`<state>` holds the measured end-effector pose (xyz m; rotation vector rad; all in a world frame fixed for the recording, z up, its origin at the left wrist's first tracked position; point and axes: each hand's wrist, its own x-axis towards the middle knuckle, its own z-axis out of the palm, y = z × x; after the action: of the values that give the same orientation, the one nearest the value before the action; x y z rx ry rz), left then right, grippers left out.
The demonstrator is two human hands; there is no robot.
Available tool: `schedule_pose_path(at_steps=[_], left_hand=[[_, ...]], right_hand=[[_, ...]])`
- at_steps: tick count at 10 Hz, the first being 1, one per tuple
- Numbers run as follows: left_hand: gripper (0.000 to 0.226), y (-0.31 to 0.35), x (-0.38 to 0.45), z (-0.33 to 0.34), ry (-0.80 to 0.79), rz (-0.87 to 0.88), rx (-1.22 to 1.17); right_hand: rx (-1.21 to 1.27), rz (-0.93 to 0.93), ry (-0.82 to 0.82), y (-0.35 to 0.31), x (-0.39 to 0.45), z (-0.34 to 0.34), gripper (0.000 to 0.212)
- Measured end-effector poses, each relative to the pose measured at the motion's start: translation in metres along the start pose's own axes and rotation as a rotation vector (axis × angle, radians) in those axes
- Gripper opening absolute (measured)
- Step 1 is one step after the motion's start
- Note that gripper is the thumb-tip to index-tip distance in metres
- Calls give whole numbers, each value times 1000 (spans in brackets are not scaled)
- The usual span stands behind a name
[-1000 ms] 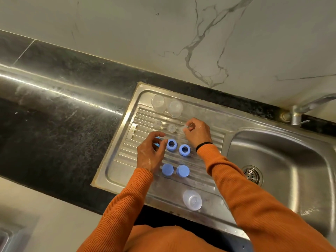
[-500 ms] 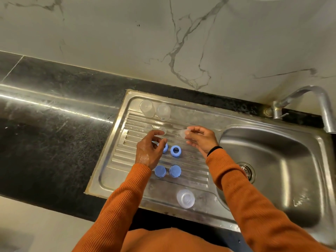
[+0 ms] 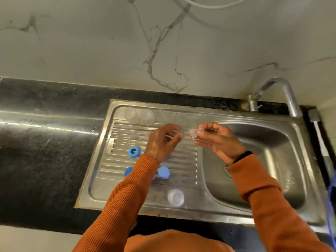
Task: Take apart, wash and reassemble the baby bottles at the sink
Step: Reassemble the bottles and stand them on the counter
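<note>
Several bottle parts are laid out on the ribbed drainboard [image 3: 181,166], so disassembly is judged to be done; whether washing is finished cannot be told, though the steel looks wet. Reassembly appears barely begun.

At the far left corner two clear bottles [image 3: 139,116] are stood side by side, apart from their fittings. Just nearer, a small clear teat [image 3: 134,134] is seen on the ribs, with a second faint clear piece beside it. Lower left, a blue ring [image 3: 134,151] is set with its opening up. Nearer still, blue caps [image 3: 163,172] lie partly hidden under the left sleeve [image 3: 125,202], so their number cannot be fixed. A third clear bottle [image 3: 175,197] is stood near the front edge.

The left hand [image 3: 161,142] is held above the ribs with fingers loosely curled; a thin pale sliver shows at its fingertips, but whether anything is pinched cannot be told. The right hand [image 3: 218,140] is raised over the divide between drainboard and basin [image 3: 272,160], and a clear teat [image 3: 193,132] is pinched between its thumb and fingertips.

Every bottle is yet to be fitted with teat, ring and cap.

To the right, the tap [image 3: 280,93] is not running. Nothing is seen to block the work, though clear parts are easily lost against the steel.
</note>
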<state>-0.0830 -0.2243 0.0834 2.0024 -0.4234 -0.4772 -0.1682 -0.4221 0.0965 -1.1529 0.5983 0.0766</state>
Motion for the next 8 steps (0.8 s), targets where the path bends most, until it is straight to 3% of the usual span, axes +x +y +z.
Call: schedule_pose_path(at_steps=[1,2,3,4,5,6,7,8], left_hand=[[21,37,1,37,-101,97,-54],[17,46,-6,65,-131,141,-42],[14,32,-12,76,-74,76,73],[22,5,-4,69,-50,-26,366],[39,-20,10,52,-164,-151,762],[52,-38,22,44,-255,-152,918],[57,-48,30,41,-313,-140,1035],[58,-58,33,39,-340,-149,1130]], right_hand=[[134,-78,-40,-24,-38,-46,30],[308,9,5,-8,-51,-99,21],[-931,271,365,52,-39,-141,17],[-1362,236,621,93,-49,-168,18],[-1135,95,607,96,-57,-185,13],[-643,85,560,82,-60,-184,19],[25,99,283,64,-58,-177,14],[-262,116,312,68,-51,-171,6]])
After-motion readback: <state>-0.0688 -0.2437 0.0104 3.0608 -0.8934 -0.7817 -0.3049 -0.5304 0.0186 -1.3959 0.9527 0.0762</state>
